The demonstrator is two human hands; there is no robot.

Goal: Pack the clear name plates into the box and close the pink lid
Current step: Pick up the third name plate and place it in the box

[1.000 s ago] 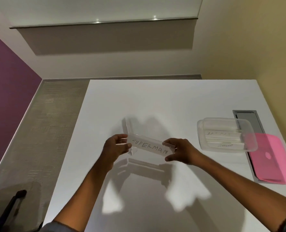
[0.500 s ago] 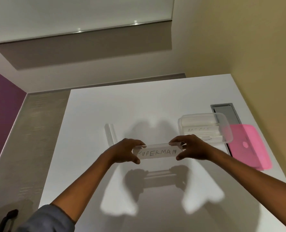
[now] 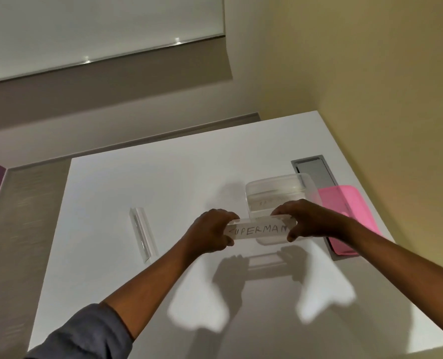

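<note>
A clear name plate (image 3: 258,230) with a paper reading SUPERMAN is held above the table, its right end over the near edge of the clear plastic box (image 3: 274,189). My left hand (image 3: 211,231) pinches its left end and my right hand (image 3: 306,218) pinches its right end. Inside the box lies at least one other plate with a label, partly hidden by my right hand. A second clear name plate (image 3: 143,233) lies flat on the white table (image 3: 163,182), left of my hands. The pink lid (image 3: 344,200) lies to the right of the box.
A grey metal cable hatch (image 3: 311,168) is set in the table behind the box and under the lid. A yellow wall runs along the table's right side. Carpeted floor lies past the table's left edge.
Both hands have carried the SUPERMAN plate to the right, from the table's middle to the near edge of the box. The view has swung left and down.
</note>
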